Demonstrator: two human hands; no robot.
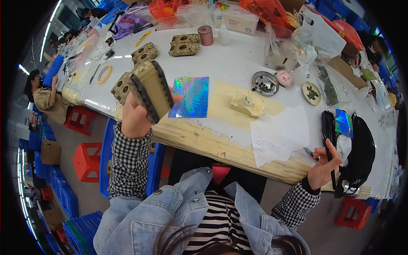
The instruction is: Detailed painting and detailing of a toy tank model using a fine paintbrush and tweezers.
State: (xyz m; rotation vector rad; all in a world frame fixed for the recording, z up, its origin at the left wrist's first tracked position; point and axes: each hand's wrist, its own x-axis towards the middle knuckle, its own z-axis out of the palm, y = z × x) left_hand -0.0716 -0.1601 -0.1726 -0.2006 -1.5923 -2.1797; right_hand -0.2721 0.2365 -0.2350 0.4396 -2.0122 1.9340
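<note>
My left hand (137, 115) is closed round a tan toy tank hull (154, 94) with dark tracks, held tilted above the table's front edge. More camouflaged tank hulls stand behind it, one (121, 88) close by, another (144, 53) farther back and a pair (184, 44) at the far middle. At the right, my right hand (324, 166) grips a slender black tool (332, 175), held upright; its exact kind I cannot make out. Beside that hand lie a black phone-like case (328, 123) and a black bag (360, 148).
On the white table (229, 57) lie a shiny holographic sheet (190, 97), a tape-covered block (246, 105), white paper (278, 138), a round dish of small dark parts (265, 83) and a lid with green parts (311, 93). A blue crate (104, 170) stands below left, near red stools (87, 162).
</note>
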